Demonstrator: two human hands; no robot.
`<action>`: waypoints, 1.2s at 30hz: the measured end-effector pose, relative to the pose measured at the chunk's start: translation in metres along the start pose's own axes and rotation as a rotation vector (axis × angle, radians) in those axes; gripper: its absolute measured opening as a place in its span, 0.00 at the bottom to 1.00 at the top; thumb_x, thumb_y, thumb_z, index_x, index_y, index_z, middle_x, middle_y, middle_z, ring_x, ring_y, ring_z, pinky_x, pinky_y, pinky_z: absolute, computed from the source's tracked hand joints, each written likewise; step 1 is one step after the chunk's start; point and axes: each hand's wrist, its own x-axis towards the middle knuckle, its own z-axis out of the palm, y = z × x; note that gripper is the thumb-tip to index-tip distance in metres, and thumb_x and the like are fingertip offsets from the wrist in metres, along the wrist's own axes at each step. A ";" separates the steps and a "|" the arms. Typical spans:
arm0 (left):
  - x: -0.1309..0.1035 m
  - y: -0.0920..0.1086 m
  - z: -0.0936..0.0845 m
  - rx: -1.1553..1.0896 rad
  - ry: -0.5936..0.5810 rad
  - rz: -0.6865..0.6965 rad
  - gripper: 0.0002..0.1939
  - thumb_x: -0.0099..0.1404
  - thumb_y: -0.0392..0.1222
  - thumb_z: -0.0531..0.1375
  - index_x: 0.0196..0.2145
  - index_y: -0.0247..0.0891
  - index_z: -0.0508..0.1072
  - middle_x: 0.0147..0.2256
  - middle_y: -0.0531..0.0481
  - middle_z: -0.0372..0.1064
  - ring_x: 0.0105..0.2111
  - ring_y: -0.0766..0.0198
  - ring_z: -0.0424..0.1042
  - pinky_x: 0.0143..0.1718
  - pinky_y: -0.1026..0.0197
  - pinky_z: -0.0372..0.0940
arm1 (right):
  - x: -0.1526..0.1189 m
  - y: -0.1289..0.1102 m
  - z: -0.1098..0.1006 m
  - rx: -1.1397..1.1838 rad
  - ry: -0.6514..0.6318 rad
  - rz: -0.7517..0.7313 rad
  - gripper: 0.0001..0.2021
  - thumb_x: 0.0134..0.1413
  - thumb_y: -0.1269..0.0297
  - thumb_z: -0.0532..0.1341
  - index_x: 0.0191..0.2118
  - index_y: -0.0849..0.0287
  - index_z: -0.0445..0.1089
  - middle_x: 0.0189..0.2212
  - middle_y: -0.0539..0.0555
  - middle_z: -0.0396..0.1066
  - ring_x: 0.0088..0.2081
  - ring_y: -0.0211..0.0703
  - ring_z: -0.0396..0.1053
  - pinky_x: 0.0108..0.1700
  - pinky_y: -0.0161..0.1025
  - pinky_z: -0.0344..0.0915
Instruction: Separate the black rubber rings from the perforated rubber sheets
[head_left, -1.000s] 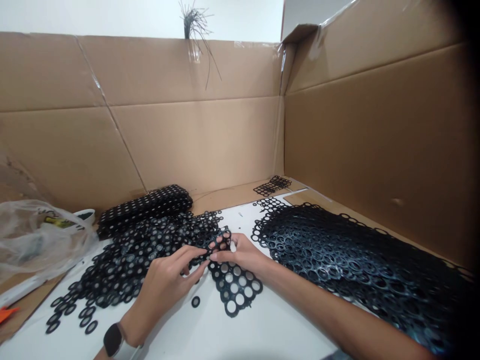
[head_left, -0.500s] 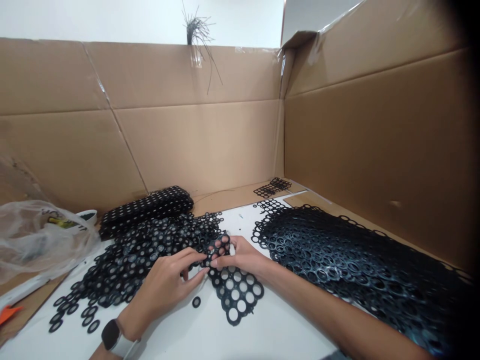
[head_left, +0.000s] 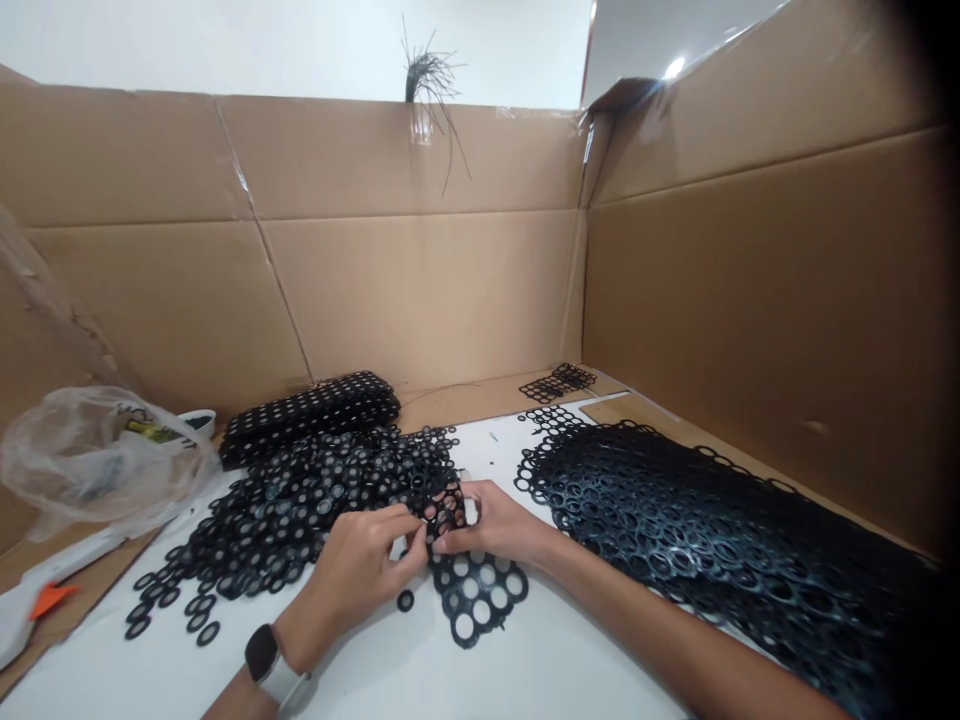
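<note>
My right hand [head_left: 499, 522] is closed on the upper part of a black ring mesh [head_left: 480, 595], whose lower end hangs over the white surface. My left hand [head_left: 367, 565], with a watch on its wrist, meets the mesh's left edge with thumb and fingers pinched together. What sits between those fingertips is too small to make out. Just below them, a single black ring [head_left: 405, 600] lies on the white surface. A heap of small black rings [head_left: 300, 500] spreads behind and left of my left hand.
A large pile of black ring mesh [head_left: 675, 520] lies at right, a rolled mesh [head_left: 311, 415] behind the heap. At left are a clear plastic bag [head_left: 97, 480], a white bowl [head_left: 206, 420] and a white tool with an orange part [head_left: 52, 600]. Cardboard walls [head_left: 420, 290] stand around.
The view has shifted a little, so most things appear farther right. My left fingertips have drawn closer together at the mesh edge. My right hand still holds the mesh.
</note>
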 end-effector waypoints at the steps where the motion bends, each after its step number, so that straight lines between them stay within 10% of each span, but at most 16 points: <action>1: 0.000 0.001 0.003 -0.041 -0.013 -0.063 0.17 0.73 0.39 0.57 0.25 0.39 0.73 0.25 0.55 0.69 0.24 0.68 0.65 0.28 0.60 0.52 | 0.000 0.000 0.000 -0.013 -0.004 -0.002 0.25 0.40 0.60 0.81 0.46 0.61 0.80 0.39 0.51 0.78 0.38 0.39 0.72 0.45 0.35 0.68; 14: 0.010 -0.025 0.006 -0.607 0.145 -0.596 0.19 0.66 0.48 0.58 0.20 0.38 0.72 0.17 0.53 0.63 0.18 0.67 0.57 0.20 0.64 0.51 | -0.001 -0.006 0.008 0.042 0.078 0.082 0.32 0.34 0.54 0.82 0.47 0.59 0.76 0.39 0.53 0.76 0.36 0.42 0.73 0.35 0.38 0.74; 19: 0.009 -0.050 -0.024 -0.624 0.497 -0.779 0.23 0.67 0.58 0.59 0.34 0.34 0.81 0.31 0.46 0.78 0.17 0.68 0.58 0.17 0.64 0.48 | 0.001 0.005 0.003 0.074 0.086 0.098 0.30 0.36 0.58 0.82 0.46 0.61 0.75 0.39 0.53 0.76 0.33 0.39 0.72 0.32 0.37 0.74; 25: -0.003 -0.085 -0.048 0.085 0.430 -0.529 0.17 0.71 0.55 0.62 0.50 0.46 0.85 0.42 0.52 0.82 0.27 0.64 0.71 0.33 0.62 0.65 | 0.002 0.006 0.000 0.092 0.076 0.117 0.32 0.35 0.61 0.82 0.50 0.61 0.75 0.41 0.53 0.77 0.34 0.38 0.73 0.36 0.36 0.73; 36: -0.001 -0.023 -0.005 -0.115 0.136 0.004 0.10 0.77 0.46 0.61 0.48 0.44 0.82 0.41 0.51 0.78 0.25 0.70 0.68 0.30 0.65 0.65 | 0.006 0.005 -0.001 0.160 0.169 0.092 0.33 0.28 0.62 0.83 0.46 0.62 0.77 0.40 0.52 0.79 0.38 0.40 0.75 0.44 0.37 0.72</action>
